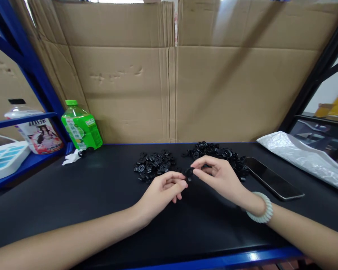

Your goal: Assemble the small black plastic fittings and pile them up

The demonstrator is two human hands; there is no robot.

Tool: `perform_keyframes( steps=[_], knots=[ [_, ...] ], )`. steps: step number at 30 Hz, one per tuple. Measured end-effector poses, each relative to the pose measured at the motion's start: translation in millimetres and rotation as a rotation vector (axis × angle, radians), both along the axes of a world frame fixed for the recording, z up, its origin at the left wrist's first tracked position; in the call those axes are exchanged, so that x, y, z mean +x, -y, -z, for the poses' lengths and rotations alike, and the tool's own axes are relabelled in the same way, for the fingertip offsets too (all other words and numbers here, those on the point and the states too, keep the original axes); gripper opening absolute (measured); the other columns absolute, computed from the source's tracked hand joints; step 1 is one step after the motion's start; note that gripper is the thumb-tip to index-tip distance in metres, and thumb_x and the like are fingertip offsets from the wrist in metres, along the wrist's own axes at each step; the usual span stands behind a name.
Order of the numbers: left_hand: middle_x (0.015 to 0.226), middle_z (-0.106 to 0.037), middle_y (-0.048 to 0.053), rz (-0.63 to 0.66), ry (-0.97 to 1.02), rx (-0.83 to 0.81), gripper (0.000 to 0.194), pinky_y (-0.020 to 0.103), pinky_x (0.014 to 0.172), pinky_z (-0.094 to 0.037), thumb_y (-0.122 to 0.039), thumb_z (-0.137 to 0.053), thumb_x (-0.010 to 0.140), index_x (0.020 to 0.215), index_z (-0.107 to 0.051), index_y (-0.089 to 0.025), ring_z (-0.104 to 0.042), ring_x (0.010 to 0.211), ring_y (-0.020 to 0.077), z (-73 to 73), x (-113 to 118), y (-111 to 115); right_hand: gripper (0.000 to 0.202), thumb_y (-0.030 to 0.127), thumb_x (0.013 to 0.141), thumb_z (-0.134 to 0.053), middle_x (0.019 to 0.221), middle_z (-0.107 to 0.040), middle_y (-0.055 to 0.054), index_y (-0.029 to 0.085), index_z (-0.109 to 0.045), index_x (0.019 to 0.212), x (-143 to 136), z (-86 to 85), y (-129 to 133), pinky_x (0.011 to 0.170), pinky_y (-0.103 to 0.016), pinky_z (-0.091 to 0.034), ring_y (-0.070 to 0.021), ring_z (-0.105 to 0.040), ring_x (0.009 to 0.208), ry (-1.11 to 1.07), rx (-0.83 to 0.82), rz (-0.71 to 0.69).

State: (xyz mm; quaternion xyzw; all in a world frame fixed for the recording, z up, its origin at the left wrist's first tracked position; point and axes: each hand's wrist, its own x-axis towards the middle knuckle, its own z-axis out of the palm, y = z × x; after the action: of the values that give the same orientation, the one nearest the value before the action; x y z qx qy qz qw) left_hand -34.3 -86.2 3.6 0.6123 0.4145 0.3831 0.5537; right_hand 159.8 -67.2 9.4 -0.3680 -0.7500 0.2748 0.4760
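Resting on the black desk (101, 187), a pile of small black spoked plastic parts (157, 164) sits just beyond the left hand (160, 193), which closes narrowly on a small black plastic piece (189, 172). It lies directly between the hands, equally near both, its long axis unclear; the right hand (224, 178) pinches its upper right, before a second black plastic heap (205, 149)
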Motion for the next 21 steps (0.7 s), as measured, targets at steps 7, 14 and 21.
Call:
perform_keyframes(
  steps=[7, 14, 21],
  knots=[
    [0.068, -0.059, -0.001, 0.021, 0.053, -0.011, 0.025, 0.022, 0.061, -0.043, -0.033, -0.071, 0.074, 0.085, -0.063, -0.012, -0.052, 0.063, 0.0103, 2.0, -1.5, -2.2, 0.008, 0.023, 0.081, -0.065, 0.076, -0.066, -0.001, 0.017, -0.068, 0.084, -5.6, 3.4, 5.4, 0.058, -0.021, -0.049, -0.0098, -0.058, 0.062, -0.139, -0.317, -0.201],
    [0.066, -0.064, 0.001, 0.01, 0.056, 0.024, 0.017, 0.021, 0.06, -0.043, -0.029, -0.069, 0.078, 0.074, -0.065, -0.013, -0.054, 0.061, 0.0106, 4.6, -2.7, -2.0, 0.006, 0.021, 0.078, -0.066, 0.071, -0.061, 0.001, 0.016, -0.065, 0.081, -10.6, 7.7, 10.5, 0.057, -0.021, -0.048, -0.0101, -0.057, 0.063, -0.169, -0.364, -0.159],
    [0.062, -0.064, 0.001, -0.009, 0.034, 0.054, 0.015, 0.022, 0.058, -0.043, -0.026, -0.068, 0.077, 0.069, -0.068, -0.014, -0.053, 0.058, 0.0113, 5.9, -3.6, -0.5, 0.018, 0.03, 0.077, -0.068, 0.068, -0.064, -0.001, 0.013, -0.067, 0.082, -11.6, 7.9, 9.8, 0.055, -0.024, -0.052, -0.0101, -0.059, 0.055, -0.18, -0.489, -0.205]
  ],
)
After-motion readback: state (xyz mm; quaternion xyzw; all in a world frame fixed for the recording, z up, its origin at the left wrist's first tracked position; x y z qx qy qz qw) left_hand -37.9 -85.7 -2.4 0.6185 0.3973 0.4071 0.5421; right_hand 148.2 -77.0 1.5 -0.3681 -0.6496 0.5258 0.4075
